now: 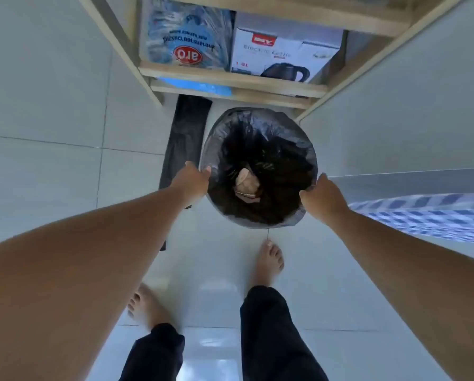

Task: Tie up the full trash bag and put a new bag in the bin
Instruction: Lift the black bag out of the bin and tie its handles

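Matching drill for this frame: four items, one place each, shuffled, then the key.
1. left hand
2. right hand
3. flat black bag
4. kettle box

A. on the wooden shelf
B. on the floor left of the bin
C. at the bag rim's right side
D. at the bag rim's left side

Pairs: 1-D, 2-C, 3-B, 4-A

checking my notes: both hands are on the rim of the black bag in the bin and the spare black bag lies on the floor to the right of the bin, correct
Not quite. The head view shows the spare black bag on the floor to the left of the bin. The left hand and right hand do hold the bag rim.
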